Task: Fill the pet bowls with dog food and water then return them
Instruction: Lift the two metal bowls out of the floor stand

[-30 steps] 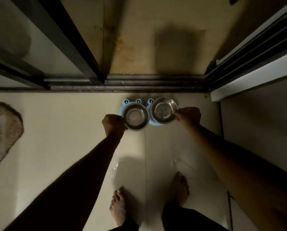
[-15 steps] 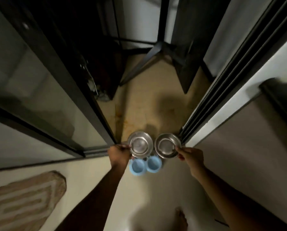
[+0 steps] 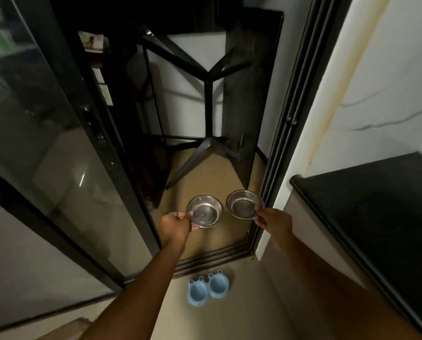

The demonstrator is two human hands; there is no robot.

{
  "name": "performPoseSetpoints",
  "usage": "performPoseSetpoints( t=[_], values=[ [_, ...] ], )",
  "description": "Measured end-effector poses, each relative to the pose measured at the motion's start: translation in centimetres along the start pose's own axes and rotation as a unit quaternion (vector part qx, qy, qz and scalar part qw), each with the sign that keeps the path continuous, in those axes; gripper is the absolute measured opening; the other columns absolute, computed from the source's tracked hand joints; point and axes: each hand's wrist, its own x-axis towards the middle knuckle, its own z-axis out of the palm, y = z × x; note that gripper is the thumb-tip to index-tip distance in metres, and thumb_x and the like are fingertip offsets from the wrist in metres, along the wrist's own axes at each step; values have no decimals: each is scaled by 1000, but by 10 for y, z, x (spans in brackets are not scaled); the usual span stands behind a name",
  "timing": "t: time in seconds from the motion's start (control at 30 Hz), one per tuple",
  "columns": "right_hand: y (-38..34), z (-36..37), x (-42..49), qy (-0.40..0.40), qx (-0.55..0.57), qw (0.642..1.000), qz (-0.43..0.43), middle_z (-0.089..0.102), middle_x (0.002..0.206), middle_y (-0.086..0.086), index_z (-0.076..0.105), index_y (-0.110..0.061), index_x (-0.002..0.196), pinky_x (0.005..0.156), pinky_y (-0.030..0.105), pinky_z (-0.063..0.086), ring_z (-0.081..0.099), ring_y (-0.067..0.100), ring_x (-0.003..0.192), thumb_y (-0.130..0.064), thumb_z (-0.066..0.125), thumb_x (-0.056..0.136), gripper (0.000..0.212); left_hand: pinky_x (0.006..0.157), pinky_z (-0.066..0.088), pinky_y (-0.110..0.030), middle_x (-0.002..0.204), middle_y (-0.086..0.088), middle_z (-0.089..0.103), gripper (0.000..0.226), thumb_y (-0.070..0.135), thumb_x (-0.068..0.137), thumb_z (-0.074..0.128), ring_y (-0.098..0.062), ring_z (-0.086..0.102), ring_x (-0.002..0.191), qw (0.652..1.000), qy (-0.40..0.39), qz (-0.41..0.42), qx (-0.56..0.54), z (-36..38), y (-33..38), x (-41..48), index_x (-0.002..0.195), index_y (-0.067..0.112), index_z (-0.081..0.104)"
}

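My left hand [image 3: 176, 227] grips the near rim of one steel pet bowl [image 3: 205, 211], held up in the air. Beside it, my right hand [image 3: 273, 222] pinches the rim of a second steel bowl [image 3: 244, 203], which tilts slightly toward me. Both bowls look empty and do not touch each other. The light blue bowl stand [image 3: 207, 288] with two round hollows lies on the pale floor below my arms, just inside the door track.
A dark sliding-door track [image 3: 212, 256] crosses the floor ahead. A glass door panel [image 3: 65, 155] stands at the left, a dark frame [image 3: 278, 143] at the right. Beyond are black stand legs [image 3: 200, 148] on a tan floor. A black countertop [image 3: 376, 217] is at the right.
Both bowls were lifted out of the blue stand and raised. My view tilted up from the floor toward the doorway, and the stand now sits low in the frame.
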Motion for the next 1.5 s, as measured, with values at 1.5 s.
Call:
performPoseSetpoints(
  t=[1.5],
  values=[
    [-81, -397, 6, 481, 213, 850, 44, 75, 91, 15, 70, -6, 100, 56, 25, 56, 71, 17, 69, -17, 79, 81, 24, 67, 62, -39, 87, -17, 71, 13, 2, 86, 67, -29, 73, 74, 875, -435, 21, 212, 533, 7, -168, 99, -2, 68]
  ],
)
